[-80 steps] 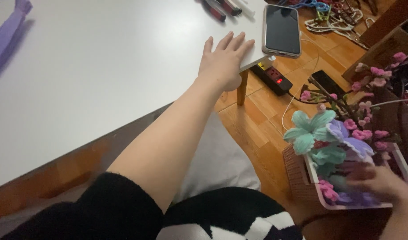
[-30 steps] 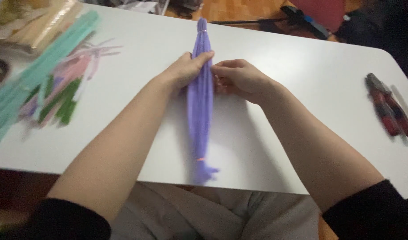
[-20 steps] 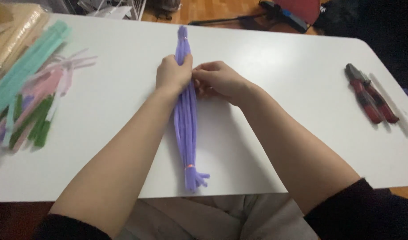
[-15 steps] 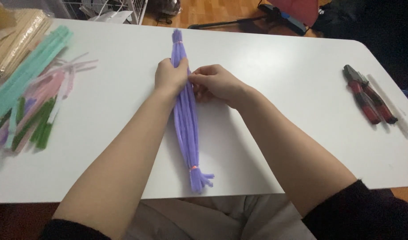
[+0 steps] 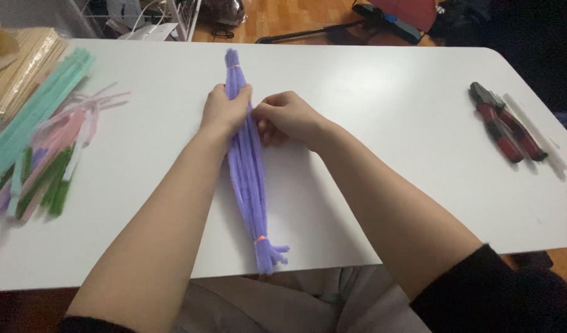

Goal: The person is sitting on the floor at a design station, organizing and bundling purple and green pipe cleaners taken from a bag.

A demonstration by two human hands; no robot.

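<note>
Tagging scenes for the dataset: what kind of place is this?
Likely a home craft table: a bundle of purple pipe cleaners under both hands, loose coloured pipe cleaners at one side, red-handled pliers on the white table, wood floor beyond.

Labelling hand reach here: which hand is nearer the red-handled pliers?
Right. The right hand rests beside the purple bundle, on the side of the pliers; the left hand grips the bundle, farther away.

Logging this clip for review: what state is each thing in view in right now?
Purple pipe cleaner bundle: lying flat on the white table, banded near both ends.
Left hand: gripping the bundle's upper part.
Right hand: fingers at the bundle beside the left hand.
Red-handled pliers: closed, lying untouched.
Green and pink strips: loose, scattered.
</note>
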